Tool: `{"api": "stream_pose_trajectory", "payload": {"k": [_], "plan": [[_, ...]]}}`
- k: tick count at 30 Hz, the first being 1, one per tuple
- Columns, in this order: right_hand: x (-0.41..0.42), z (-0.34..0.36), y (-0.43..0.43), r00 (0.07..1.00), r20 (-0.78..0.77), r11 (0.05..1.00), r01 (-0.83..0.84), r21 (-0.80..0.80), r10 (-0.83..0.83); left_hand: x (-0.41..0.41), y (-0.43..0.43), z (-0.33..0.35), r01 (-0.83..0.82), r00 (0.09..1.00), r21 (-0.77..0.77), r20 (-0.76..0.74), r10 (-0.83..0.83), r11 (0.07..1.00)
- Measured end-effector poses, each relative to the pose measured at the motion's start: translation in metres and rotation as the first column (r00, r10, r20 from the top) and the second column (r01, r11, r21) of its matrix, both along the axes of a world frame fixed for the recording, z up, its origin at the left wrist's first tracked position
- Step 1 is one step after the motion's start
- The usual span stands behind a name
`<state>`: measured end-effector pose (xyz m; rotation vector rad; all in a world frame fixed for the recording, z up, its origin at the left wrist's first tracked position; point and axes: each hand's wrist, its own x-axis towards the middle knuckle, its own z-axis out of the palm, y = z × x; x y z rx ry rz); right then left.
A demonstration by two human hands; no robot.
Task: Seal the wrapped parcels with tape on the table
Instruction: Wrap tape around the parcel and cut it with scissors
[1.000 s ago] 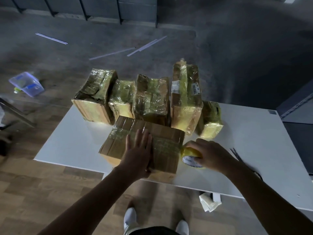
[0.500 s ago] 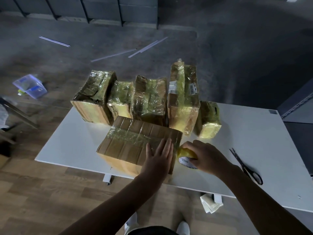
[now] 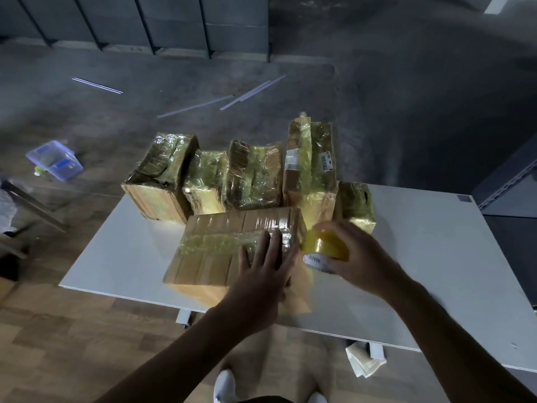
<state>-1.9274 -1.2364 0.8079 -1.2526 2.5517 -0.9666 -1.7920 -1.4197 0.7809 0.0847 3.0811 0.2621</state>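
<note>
A flat cardboard parcel (image 3: 220,245) lies near the front of the white table (image 3: 436,257), with a band of yellowish tape across its top. My left hand (image 3: 261,274) rests flat on the parcel's right end, fingers spread. My right hand (image 3: 357,257) grips a yellow roll of tape (image 3: 325,245) just off the parcel's right edge. Behind stand several taped parcels in a row, the tallest (image 3: 311,170) with white labels.
A clear plastic container (image 3: 55,159) lies on the floor at the left. Thin white strips (image 3: 250,93) are scattered on the dark floor beyond the table. A folded paper wad (image 3: 366,362) sits under the table's front edge. Grey shelving (image 3: 511,181) stands at the right.
My left hand slid from the parcel's middle to its right end. My right hand lifted and tilted the tape roll up beside the parcel's right edge. The scissors are now hidden behind my right arm.
</note>
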Motion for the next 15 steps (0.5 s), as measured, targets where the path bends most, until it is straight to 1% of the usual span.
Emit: {"api": "stream_pose_trajectory", "payload": {"k": [2, 3, 5, 6, 8, 10, 15], "plan": [[-0.005, 0.03, -0.006, 1.0, -0.011, 0.995, 0.015, -0.103, -0.016, 0.006, -0.008, 0.017, 0.006, 0.994, 0.122, -0.11, 0.008, 0.993], [-0.006, 0.042, -0.011, 1.0, -0.005, 0.988, 0.008, -0.152, -0.009, 0.008, -0.014, 0.019, 0.003, 0.989, 0.228, -0.146, 0.031, 0.974], [-0.003, 0.05, -0.022, 0.999, -0.001, 0.972, -0.05, -0.23, 0.051, 0.012, -0.025, 0.021, -0.01, 0.977, 0.422, -0.188, 0.099, 0.907], [-0.001, 0.05, -0.029, 0.997, -0.003, 0.966, -0.08, -0.245, 0.081, 0.013, -0.03, 0.022, -0.016, 0.967, 0.473, -0.218, 0.134, 0.881], [0.001, 0.047, -0.045, 0.996, -0.005, 0.963, -0.088, -0.256, 0.09, 0.015, -0.041, 0.02, -0.017, 0.954, 0.497, -0.253, 0.164, 0.868], [0.0, 0.048, -0.058, 0.995, -0.052, 0.967, -0.092, -0.238, 0.082, 0.017, -0.053, 0.019, -0.014, 0.951, 0.5, -0.261, 0.167, 0.866], [-0.009, 0.076, -0.062, 0.972, -0.175, 0.986, -0.163, -0.026, 0.156, 0.023, -0.075, 0.015, 0.002, 0.944, 0.533, -0.281, 0.174, 0.846]]}}
